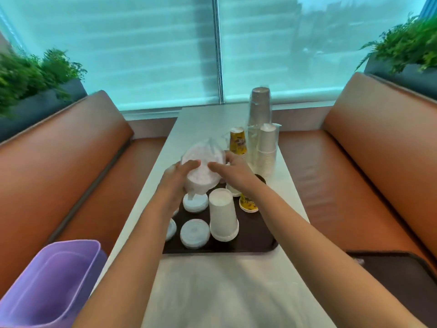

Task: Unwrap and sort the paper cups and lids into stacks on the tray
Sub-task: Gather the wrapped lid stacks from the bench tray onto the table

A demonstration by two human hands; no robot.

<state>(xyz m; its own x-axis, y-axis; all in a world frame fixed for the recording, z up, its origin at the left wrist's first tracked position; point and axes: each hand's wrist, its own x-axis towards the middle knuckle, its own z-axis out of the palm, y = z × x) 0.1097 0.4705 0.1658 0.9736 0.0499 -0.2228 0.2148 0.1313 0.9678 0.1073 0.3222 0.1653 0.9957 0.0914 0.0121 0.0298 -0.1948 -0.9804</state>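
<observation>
A plastic-wrapped sleeve of white lids (202, 170) hangs above the far left of the dark brown tray (250, 242). My left hand (176, 179) grips the sleeve from the left and below. My right hand (233, 170) grips it from the right, fingers on the wrap. On the tray stand an upturned stack of white cups (223, 215), low stacks of white lids (195, 233) (195, 202), and an upturned yellow printed cup (248, 204). Another lid stack at the tray's left edge is partly hidden by my left forearm.
Behind the tray stand a yellow cup stack (237, 140), a wrapped white cup stack (267, 150) and a tall wrapped brown cup stack (259, 106). A purple bin (52, 282) sits at lower left. A second dark tray (402, 278) lies on the right bench.
</observation>
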